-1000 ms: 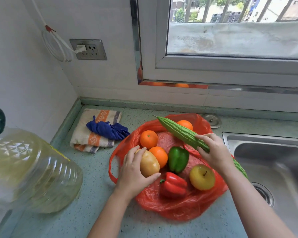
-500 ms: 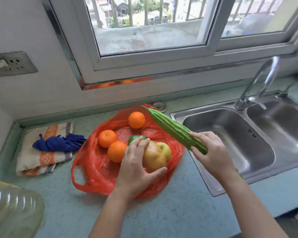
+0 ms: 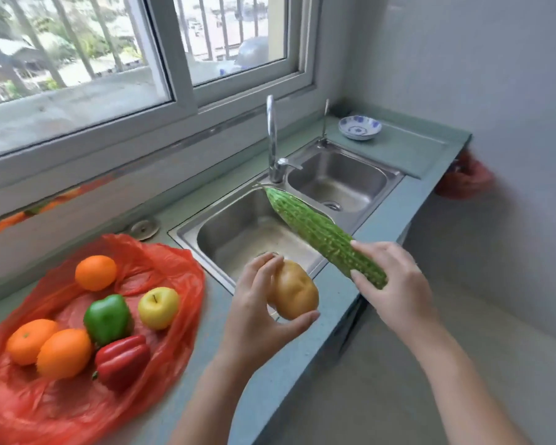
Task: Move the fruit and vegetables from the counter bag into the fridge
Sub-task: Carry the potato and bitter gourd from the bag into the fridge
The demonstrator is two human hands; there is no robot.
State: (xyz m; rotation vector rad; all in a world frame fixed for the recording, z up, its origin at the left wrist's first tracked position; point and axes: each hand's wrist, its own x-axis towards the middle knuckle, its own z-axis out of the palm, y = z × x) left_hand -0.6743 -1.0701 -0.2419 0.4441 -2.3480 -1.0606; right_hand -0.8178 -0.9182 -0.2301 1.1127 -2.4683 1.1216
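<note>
My left hand (image 3: 257, 313) grips a brown potato (image 3: 294, 290) above the counter's front edge, just right of the bag. My right hand (image 3: 395, 284) holds a long bumpy green bitter gourd (image 3: 321, 236) by its lower end, its tip slanting up over the sink. The red plastic bag (image 3: 167, 261) lies spread open on the counter at the left. In it lie three oranges (image 3: 95, 273), a green pepper (image 3: 108, 319), a red pepper (image 3: 121, 361) and a yellow apple (image 3: 158, 308). No fridge is in view.
A double steel sink (image 3: 238, 232) with a tall tap (image 3: 272, 139) sits right of the bag. A blue-patterned bowl (image 3: 360, 127) stands on the counter's far right end. Another red bag (image 3: 466, 179) hangs below that end. Grey floor lies to the right.
Both hands have lifted the potato and the gourd out of the bag and carried them right, over the sink. My view has swung right, away from the cloth and oil jug.
</note>
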